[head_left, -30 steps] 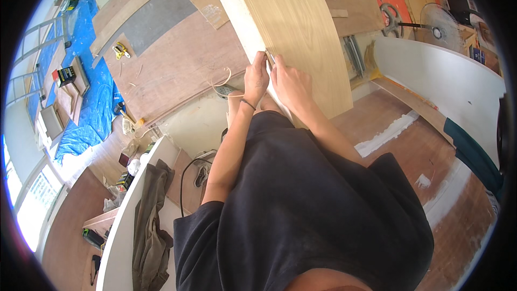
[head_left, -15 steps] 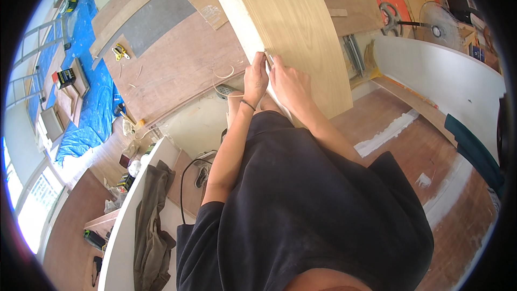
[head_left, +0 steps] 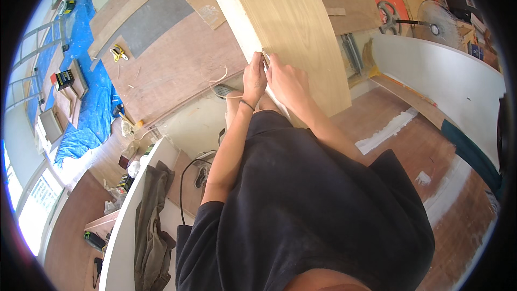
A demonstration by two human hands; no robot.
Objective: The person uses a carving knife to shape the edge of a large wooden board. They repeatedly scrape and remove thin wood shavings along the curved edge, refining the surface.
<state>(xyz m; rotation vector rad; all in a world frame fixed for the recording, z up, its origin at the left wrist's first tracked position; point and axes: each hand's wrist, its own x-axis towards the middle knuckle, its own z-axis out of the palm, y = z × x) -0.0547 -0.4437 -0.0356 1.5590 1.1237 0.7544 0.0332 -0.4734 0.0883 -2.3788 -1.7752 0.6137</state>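
A long pale wood panel stretches away in front of me, its lighter narrow side facing left. My left hand is closed at this near-left edge, thumb and finger pinched together; what lies between them is hidden. Right beside it my right hand is closed on a thin pale tool, its tip at the panel's edge. The tool's exact kind is too small to make out. A thin curled strip lies left of my left hand, above a grey shoe.
Brown boards lie at left, with yellow-handled pliers on them. Blue sheeting covers the floor beyond. A curved white panel and a fan stand at right. Dark cloth hangs over a white edge at lower left.
The curled strip beside my left hand has changed shape: its wide loop is now a shorter, lower curve. Both hands stay closed at the panel edge, nearly in place.
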